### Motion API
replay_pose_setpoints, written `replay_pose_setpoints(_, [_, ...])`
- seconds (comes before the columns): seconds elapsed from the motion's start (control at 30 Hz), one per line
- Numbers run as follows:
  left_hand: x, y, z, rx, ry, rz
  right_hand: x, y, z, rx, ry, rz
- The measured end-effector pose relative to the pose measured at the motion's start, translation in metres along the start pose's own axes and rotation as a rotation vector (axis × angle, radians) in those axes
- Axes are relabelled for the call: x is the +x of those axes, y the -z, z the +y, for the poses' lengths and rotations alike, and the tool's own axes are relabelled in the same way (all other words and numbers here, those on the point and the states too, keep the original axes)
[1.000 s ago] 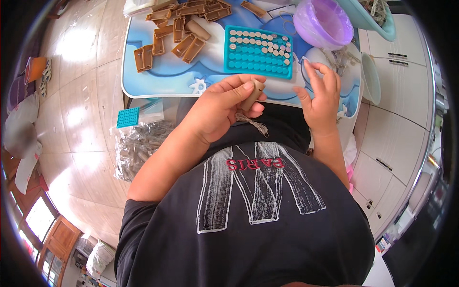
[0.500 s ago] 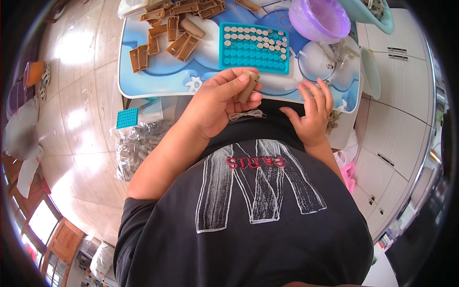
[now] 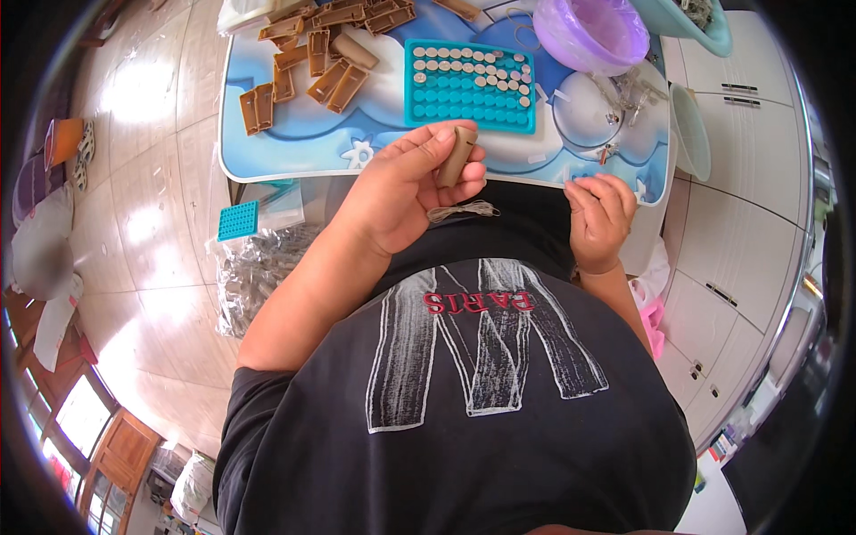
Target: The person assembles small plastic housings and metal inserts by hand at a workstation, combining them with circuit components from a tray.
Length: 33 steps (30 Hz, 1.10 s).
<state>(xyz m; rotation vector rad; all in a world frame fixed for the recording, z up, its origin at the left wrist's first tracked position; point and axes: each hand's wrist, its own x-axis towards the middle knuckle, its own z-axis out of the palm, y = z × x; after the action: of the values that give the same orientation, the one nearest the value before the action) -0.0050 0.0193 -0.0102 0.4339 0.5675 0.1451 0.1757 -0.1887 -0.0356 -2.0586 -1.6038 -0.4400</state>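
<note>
My left hand (image 3: pixel 413 183) is closed around a brown plastic housing (image 3: pixel 456 159), a small elongated casing with a dark slot near its top, held upright between thumb and fingers. Just below it, a looped bundle of thin pale wire (image 3: pixel 464 211) lies against the black clothing. My right hand (image 3: pixel 602 218) is at the table's near edge with its fingers curled in. Whatever those fingers may pinch is hidden. A small reddish-brown piece (image 3: pixel 606 155) lies just beyond the fingertips. Past my left hand, a teal tray (image 3: pixel 464 116) carries several rows of round silver discs.
Brown housings (image 3: pixel 339 85) are heaped at the table's far left. A purple lined basin (image 3: pixel 593 36) and a pale green basin (image 3: pixel 691 31) are at the far right. Small metal parts (image 3: pixel 633 94) lie below them. A clear bag of parts (image 3: pixel 245 285) stands left of the table.
My right hand has moved right and nearer, and its spread fingers have curled in. The left hand still holds the brown housing, slightly turned.
</note>
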Motion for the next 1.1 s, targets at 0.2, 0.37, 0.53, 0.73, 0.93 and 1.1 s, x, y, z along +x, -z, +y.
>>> replay_pose_setpoints(0.2, [0.000, 0.002, 0.000, -0.024, -0.003, -0.008, 0.011, 0.000, -0.010, 0.034, -0.102, 0.009])
replay_pose_setpoints(0.37, [-0.001, 0.002, 0.000, 0.003, -0.015, 0.001, 0.009, -0.001, -0.003, -0.064, -0.029, -0.051])
replay_pose_setpoints(0.53, [0.001, 0.001, 0.001, 0.016, -0.009, 0.001, 0.000, -0.005, 0.002, 0.006, 0.019, 0.030])
replay_pose_setpoints(0.73, [0.001, 0.003, 0.000, 0.002, -0.006, -0.022, 0.023, 0.001, -0.021, 0.377, -0.376, 0.025])
replay_pose_setpoints(0.93, [0.004, 0.004, -0.004, -0.035, -0.018, -0.009, 0.065, -0.016, -0.053, 0.797, -0.342, 0.046])
replay_pose_setpoints(1.1, [0.007, 0.009, -0.006, -0.084, -0.044, -0.104, 0.085, -0.031, -0.066, 0.768, -0.174, 0.039])
